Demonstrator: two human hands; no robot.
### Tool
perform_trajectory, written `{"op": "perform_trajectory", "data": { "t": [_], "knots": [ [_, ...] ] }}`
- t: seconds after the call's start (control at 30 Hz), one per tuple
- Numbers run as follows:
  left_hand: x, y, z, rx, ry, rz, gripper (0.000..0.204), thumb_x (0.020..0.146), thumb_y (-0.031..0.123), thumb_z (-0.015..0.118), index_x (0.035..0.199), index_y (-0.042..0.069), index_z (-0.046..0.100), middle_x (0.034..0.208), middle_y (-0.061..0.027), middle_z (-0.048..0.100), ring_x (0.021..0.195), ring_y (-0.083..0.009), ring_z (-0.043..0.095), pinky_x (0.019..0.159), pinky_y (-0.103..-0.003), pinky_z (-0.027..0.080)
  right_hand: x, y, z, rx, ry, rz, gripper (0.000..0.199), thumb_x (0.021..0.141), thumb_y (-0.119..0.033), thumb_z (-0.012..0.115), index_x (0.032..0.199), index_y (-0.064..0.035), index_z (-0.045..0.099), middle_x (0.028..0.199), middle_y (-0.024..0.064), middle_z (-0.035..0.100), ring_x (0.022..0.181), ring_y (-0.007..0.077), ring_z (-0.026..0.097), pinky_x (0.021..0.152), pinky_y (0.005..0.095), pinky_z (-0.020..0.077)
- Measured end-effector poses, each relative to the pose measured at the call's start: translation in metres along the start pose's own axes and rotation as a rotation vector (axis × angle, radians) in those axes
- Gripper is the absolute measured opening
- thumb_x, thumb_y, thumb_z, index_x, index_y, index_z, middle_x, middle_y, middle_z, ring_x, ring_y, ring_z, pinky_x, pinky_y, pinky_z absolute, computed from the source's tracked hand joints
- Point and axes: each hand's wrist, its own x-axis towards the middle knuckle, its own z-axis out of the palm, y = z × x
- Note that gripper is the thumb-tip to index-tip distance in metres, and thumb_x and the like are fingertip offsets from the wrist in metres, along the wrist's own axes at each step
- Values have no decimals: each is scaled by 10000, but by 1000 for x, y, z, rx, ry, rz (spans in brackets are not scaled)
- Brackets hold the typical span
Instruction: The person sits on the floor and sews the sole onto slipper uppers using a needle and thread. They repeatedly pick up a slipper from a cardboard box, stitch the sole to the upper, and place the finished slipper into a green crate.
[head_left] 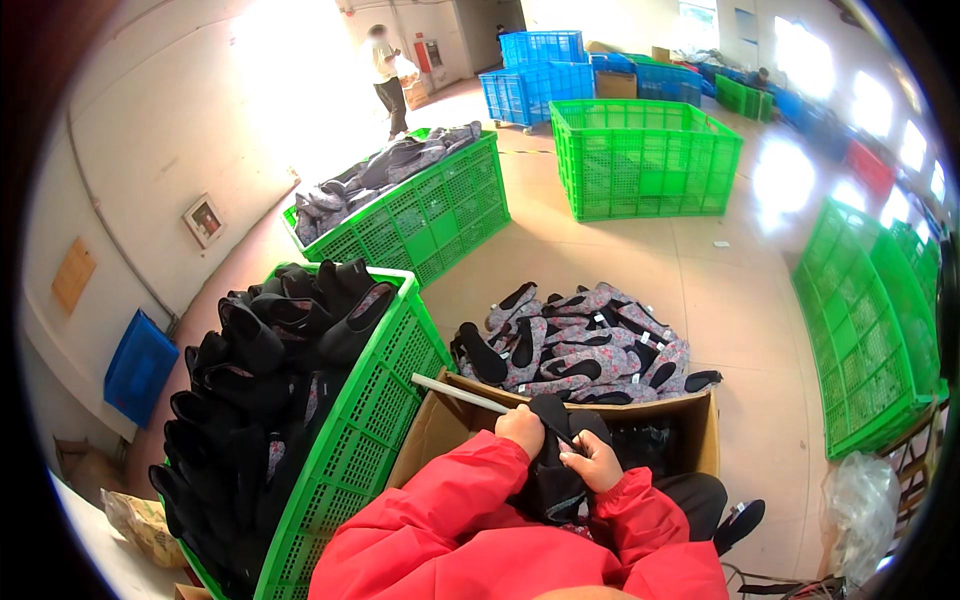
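The floor ahead of you is the largest open area: bare tan tiles run from your knees out to an empty green crate and the blue crates beyond, with room to move on the right up to the tilted green crates at that edge. On your left the room is tight: a green crate of dark slippers stands right against the cardboard box at your lap, heaped above its rim, and a second green crate of patterned slippers sits behind it near the wall. A pile of patterned slippers lies loose on the floor just past the box's far edge, in your judgement work not yet handled; the heaped crate beside you suggests a good share is already through. The box is open, with dark goods visible inside at its right side, and a pale stick rests across its near-left corner. You hold one dark slipper over the box's near edge: your left hand is closed over its upper part, your right hand is curled around its side, both gripping it. A person stands far off by the wall, well clear.
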Motion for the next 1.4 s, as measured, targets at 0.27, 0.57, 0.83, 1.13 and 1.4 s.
{"op": "perform_trajectory", "data": {
  "t": [0.27, 0.57, 0.83, 1.13, 1.4],
  "knots": [
    [1, 0, 2, 12, -4, 11, 239, 890, 169, 507, 913, 26, 698, 985, -150, 647, 908, -304, 679, 755, -402, 548, 1, 4, -3, -7, -20, 8, 165, 860, -100, 687, 839, -49, 531, 752, -22, 544, 699, 49, 478, 637, 224, 396],
    [3, -1, 3, 9, -25, 8, 248, 895, 168, 501, 925, 20, 698, 1004, -155, 648, 922, -310, 678, 771, -405, 545, -1, -4, -2, -7, -33, 34, 156, 861, -100, 680, 858, -48, 533, 768, -12, 561, 703, 53, 492, 649, 222, 401],
    [1, 1, -1, -5, -26, 6, 245, 896, 171, 504, 933, 27, 699, 1013, -153, 649, 924, -307, 678, 777, -402, 543, 0, 2, -3, -3, -25, 22, 158, 860, -100, 684, 853, -48, 534, 765, -14, 564, 701, 52, 492, 645, 218, 399],
    [-2, -2, 2, -36, 104, 2, 194, 829, 143, 567, 847, 29, 723, 939, -160, 649, 845, -302, 683, 716, -391, 561, -1, -3, 2, -22, -6, 19, 158, 862, -98, 681, 850, -47, 532, 765, -15, 561, 698, 55, 490, 648, 215, 407],
    [-18, 4, -3, -38, 179, -44, 204, 870, 149, 530, 832, 63, 711, 972, -133, 641, 880, -276, 665, 743, -383, 544, -14, 4, 6, -30, 85, -9, 163, 862, -96, 682, 843, -61, 523, 765, -27, 537, 701, 56, 478, 641, 218, 409]
  ]
}}
